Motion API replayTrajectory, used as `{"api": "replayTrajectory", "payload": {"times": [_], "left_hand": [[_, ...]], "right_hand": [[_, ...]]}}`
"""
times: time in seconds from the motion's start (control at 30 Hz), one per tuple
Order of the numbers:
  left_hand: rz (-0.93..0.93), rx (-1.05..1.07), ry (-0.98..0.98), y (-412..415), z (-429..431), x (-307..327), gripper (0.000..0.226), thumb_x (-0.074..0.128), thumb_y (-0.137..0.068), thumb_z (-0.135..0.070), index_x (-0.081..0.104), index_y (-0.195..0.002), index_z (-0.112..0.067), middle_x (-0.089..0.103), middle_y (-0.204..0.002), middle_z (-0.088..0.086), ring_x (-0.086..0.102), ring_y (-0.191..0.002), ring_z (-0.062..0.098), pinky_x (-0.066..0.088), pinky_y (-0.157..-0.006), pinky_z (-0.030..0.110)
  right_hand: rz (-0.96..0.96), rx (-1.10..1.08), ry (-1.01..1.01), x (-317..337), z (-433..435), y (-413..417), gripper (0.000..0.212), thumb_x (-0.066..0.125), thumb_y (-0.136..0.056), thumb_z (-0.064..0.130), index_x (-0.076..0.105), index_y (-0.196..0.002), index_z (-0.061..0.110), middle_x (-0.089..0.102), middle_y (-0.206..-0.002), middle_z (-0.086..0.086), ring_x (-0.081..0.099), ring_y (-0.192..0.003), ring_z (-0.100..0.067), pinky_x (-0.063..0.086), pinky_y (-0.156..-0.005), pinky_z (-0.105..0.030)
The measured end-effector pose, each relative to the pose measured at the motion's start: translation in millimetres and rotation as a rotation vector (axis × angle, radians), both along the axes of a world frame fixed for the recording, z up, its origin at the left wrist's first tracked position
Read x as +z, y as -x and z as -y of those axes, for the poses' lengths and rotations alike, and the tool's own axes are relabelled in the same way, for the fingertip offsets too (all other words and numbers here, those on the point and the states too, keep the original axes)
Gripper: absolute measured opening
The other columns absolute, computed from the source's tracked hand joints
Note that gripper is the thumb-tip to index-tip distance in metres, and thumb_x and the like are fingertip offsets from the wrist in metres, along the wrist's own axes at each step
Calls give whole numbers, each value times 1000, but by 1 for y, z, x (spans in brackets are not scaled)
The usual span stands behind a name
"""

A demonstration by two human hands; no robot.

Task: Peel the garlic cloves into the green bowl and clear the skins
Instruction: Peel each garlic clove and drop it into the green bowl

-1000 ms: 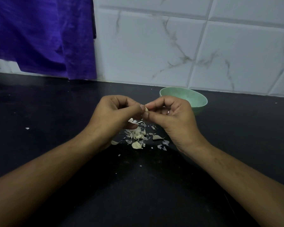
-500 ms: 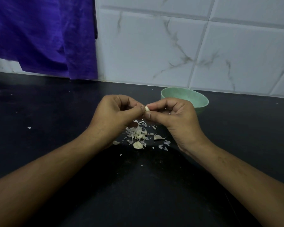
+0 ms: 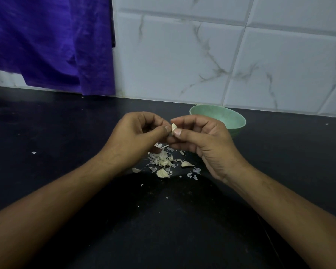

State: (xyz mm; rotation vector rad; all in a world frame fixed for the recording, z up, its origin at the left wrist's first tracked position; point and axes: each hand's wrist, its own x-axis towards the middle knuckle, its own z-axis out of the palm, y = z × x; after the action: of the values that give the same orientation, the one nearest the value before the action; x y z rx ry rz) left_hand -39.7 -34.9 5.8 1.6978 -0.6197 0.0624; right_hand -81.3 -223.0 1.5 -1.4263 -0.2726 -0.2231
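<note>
Black counter (image 3: 66, 133) runs under our forearms to the far edge, where it meets a white marbled tile wall (image 3: 182, 55). Above the middle of it we hold one garlic clove (image 3: 174, 127) in the air between both hands. Our right hand (image 3: 204, 140) pinches it between thumb and forefinger, the other fingers curled under. Our left hand (image 3: 132, 138) is curled too, its thumb tip pressed against the clove's left side. Both grips are closed on the clove; only its pale upper end shows between the fingertips.

Directly below the hands lies the pile of skins (image 3: 163, 160) – thin whitish scraps heaped on the counter, with a few spread towards us and to the right. Our knuckles hide the far side of the pile. Two larger curved pieces (image 3: 162, 173) lie at its near edge; we cannot tell whether they are cloves or husks. A single fleck (image 3: 33, 152) sits well apart to the left.

Behind the right hand, near the counter's far edge, stands the green bowl (image 3: 235, 121) – upright, its near-left rim covered by our fingers. We see its inner wall, but the hand hides the bottom, so what it holds cannot be told. At the far left corner a purple cloth (image 3: 50, 45) hangs down the wall to the counter.
</note>
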Motion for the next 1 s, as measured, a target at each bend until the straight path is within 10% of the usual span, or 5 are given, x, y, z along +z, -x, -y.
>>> {"api": "replayTrajectory", "payload": {"times": [0.3, 1.0], "left_hand": [[104, 48, -61, -3, -4, 0, 7, 82, -90, -27, 82, -88, -21, 79, -81, 5, 76, -82, 37, 63, -76, 61], [235, 101, -145, -2, -3, -2, 2, 79, -92, -24, 78, -91, -23, 77, -78, -3, 74, -70, 19, 64, -68, 47]], "right_hand": [[-4, -4, 7, -1, -1, 0, 28, 72, -82, -14, 72, -109, -6, 77, -98, -24, 77, -89, -31, 63, -85, -37], [-81, 9, -33, -1, -1, 0, 27, 70, -86, -11, 71, -113, -6, 77, -93, -19, 76, -87, -27, 64, -81, -36]]}}
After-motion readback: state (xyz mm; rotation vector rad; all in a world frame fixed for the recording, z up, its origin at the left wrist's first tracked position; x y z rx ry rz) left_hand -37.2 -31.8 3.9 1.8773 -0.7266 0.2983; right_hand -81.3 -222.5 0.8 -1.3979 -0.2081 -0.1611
